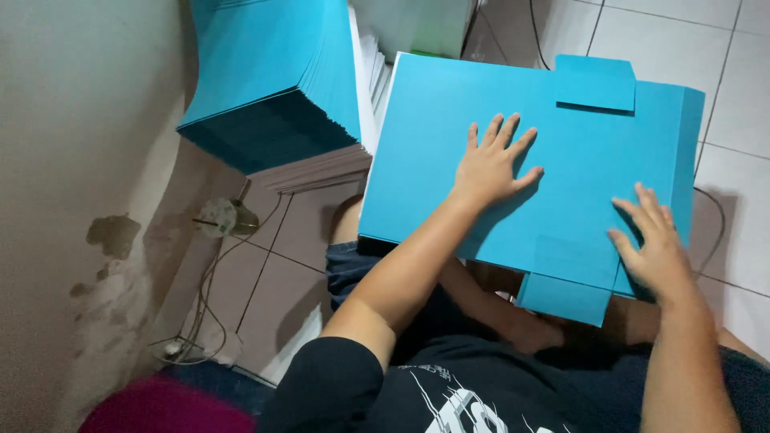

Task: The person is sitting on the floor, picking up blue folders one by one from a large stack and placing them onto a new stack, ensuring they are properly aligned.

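Left hand (491,164): lay flat, palm down, fingers spread, pressed on the upper face of a large blue card sheet (449,160), gripping nothing. The forearm ran back from it toward the person's dark printed shirt (449,393).

Right hand (656,248): rested open on the same sheet, toward the edge nearest the body, fingers loosely fanned and slightly curved; whether the fingertips pressed or merely touched could not be told. It pinched nothing.

Sheet: lay across the person's lap, beneath both hands, apparently topmost of several like sheets, whose edges showed beyond the right hand. A small rectangular tab (595,82) projected from the far edge, beyond the left hand's fingertips; a second tab (564,298) projected from the near edge, between the two wrists and just beside the right hand.

Surroundings: beyond and outward of the left hand, a tall stack of blue sheets (273,88) rested on a pale stack (321,170). Farther outward, a stained wall (72,200) carried a round socket (218,216) with trailing wires (200,305). Pale floor tiles (738,96) lay beyond the right hand.
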